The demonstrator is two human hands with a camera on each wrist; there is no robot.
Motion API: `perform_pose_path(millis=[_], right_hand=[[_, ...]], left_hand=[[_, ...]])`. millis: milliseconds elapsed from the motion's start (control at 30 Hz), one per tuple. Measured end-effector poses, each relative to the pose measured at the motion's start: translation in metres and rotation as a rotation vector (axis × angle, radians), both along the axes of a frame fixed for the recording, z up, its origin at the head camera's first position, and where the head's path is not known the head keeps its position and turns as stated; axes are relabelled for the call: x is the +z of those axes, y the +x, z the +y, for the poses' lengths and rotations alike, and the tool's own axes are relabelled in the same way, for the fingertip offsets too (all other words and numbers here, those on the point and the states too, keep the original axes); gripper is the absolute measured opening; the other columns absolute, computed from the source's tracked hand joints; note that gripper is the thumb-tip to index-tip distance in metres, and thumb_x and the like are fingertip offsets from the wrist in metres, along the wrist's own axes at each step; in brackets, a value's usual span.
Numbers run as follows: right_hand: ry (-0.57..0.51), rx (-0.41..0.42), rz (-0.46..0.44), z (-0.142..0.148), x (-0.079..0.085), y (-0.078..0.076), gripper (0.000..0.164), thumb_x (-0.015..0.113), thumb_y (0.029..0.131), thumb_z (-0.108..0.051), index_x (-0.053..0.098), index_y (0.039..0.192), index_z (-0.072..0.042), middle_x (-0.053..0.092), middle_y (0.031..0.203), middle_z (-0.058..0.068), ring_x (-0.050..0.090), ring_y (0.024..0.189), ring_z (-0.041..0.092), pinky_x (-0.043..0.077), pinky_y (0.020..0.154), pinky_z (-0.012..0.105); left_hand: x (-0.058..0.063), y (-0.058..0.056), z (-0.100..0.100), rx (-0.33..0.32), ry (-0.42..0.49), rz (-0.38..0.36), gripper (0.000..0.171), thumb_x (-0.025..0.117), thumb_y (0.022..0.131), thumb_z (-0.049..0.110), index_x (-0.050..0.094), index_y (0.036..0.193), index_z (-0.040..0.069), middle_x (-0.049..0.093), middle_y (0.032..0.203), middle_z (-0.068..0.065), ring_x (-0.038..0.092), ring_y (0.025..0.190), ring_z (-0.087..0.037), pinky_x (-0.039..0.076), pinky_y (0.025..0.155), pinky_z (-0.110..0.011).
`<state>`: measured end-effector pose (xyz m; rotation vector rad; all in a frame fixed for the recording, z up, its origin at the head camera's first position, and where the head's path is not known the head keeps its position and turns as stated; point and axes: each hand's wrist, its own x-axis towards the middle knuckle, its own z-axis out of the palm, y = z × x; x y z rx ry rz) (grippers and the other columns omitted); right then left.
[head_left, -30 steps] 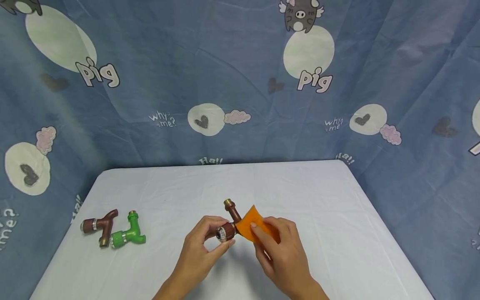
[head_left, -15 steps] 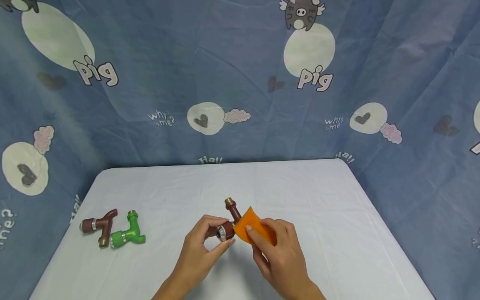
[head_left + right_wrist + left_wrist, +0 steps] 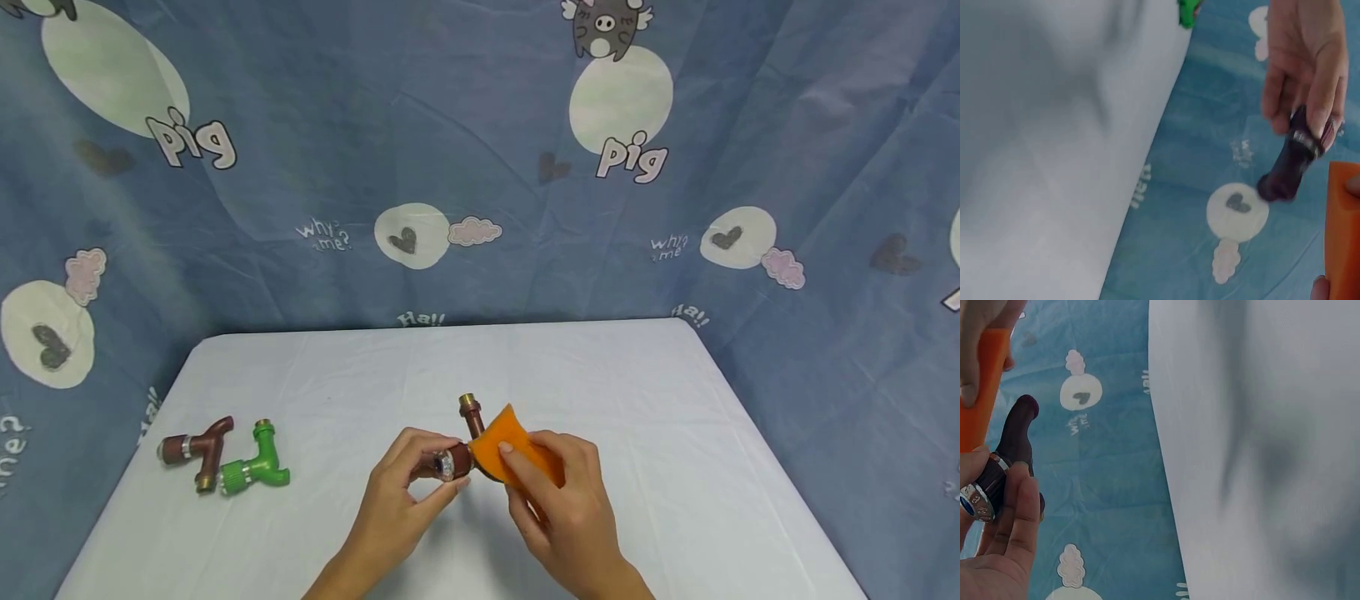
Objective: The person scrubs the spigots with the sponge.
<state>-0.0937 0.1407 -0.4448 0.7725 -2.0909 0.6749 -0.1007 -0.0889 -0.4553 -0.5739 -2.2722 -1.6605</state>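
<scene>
3 taps in all: 1 held, 2 on the tbl. Held one: a dk brown T-shaped tap w/ brass threaded end, ribbed knob & silvery trim (image 3: 461, 459), up above the tbl, roughly mid, brass end pointing away from the person. L hand (image 3: 405, 487) has it by the knob, thumb one side, fingers the other, gap only as wide as the knob.

Just R of held tap: 1 bright orange, thick, flexible flat piece w/ pointed corner (image 3: 512, 429); material unclear, poss. foam or felt. R hand (image 3: 566, 500) pinches it, thumb on the near face, fingers bent behind. In head view it overlaps part of held tap; wrist views show a gap beside the spout, so can't tell re contact elsewhere.

Well L of held tap, lying on the tbl: 1 brown tap w/ brass end & silvery collar (image 3: 204, 447), and 1 bright green tap w/ brass-coloured top & ribbed knob (image 3: 262, 467). Green one is the nearer to held tap; the pair sit v. close, can't tell if touching.

Below & around held tap: 1 tbl w/ white cloth cover (image 3: 637, 400). Beyond it: blue fabric backdrop (image 3: 480, 292), 2 "pig" words, 3 pink clouds visible in head view.
</scene>
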Motion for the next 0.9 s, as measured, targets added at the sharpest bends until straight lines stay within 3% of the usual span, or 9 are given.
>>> perform_pose_path(millis=[100,367,467,600,700,900], right_hand=[[0.007,0.023,-0.002,-0.003,-0.002,0.0,0.032,0.055,0.107,-0.03,0.075,0.127,-0.014,0.062,0.123,0.018,0.054,0.104,0.036,0.058,0.077,0.043],[0.05,-0.054,-0.072,0.008,-0.005,-0.004,0.037,0.048,0.107,-0.032,0.077,0.124,-0.016,0.062,0.122,0.015,0.054,0.105,0.035,0.058,0.079,0.046],[0.033,-0.067,-0.063,0.01,-0.004,-0.004,0.037,0.049,0.107,-0.032,0.077,0.124,-0.015,0.062,0.123,0.016,0.054,0.106,0.036,0.057,0.079,0.046],[0.005,-0.06,-0.043,0.006,-0.003,0.002,0.036,0.051,0.107,-0.034,0.077,0.124,-0.015,0.062,0.122,0.016,0.055,0.103,0.034,0.059,0.075,0.045],[0.013,-0.04,-0.017,-0.001,-0.003,0.007,0.034,0.053,0.106,-0.033,0.077,0.123,-0.015,0.062,0.121,0.016,0.055,0.101,0.034,0.06,0.074,0.045],[0.047,-0.055,0.001,-0.007,-0.007,0.01,0.034,0.051,0.106,-0.029,0.078,0.121,-0.016,0.063,0.119,0.016,0.057,0.098,0.035,0.058,0.078,0.047]], left_hand=[[0.0,0.0,0.001,0.004,0.007,-0.018,0.055,0.089,0.081,-0.002,0.066,0.125,0.02,0.06,0.117,0.01,0.07,0.096,-0.013,0.063,0.083,-0.03],[-0.001,-0.003,0.001,0.027,0.002,0.001,0.055,0.091,0.078,-0.002,0.065,0.122,0.019,0.06,0.116,0.011,0.069,0.093,-0.012,0.062,0.082,-0.028],[-0.002,-0.004,0.001,0.029,-0.006,0.024,0.055,0.092,0.078,-0.001,0.065,0.122,0.019,0.06,0.115,0.011,0.068,0.093,-0.012,0.062,0.081,-0.028],[-0.002,-0.003,0.001,0.053,-0.022,0.0,0.054,0.093,0.078,0.003,0.065,0.12,0.021,0.058,0.11,0.011,0.068,0.09,-0.009,0.063,0.079,-0.027],[-0.001,-0.002,0.001,0.058,-0.004,-0.029,0.054,0.093,0.077,0.004,0.064,0.12,0.021,0.057,0.109,0.01,0.069,0.089,-0.01,0.063,0.079,-0.028],[-0.001,-0.001,0.001,0.058,0.026,-0.012,0.051,0.093,0.078,0.005,0.065,0.119,0.018,0.057,0.109,0.005,0.069,0.087,-0.011,0.063,0.079,-0.027]])
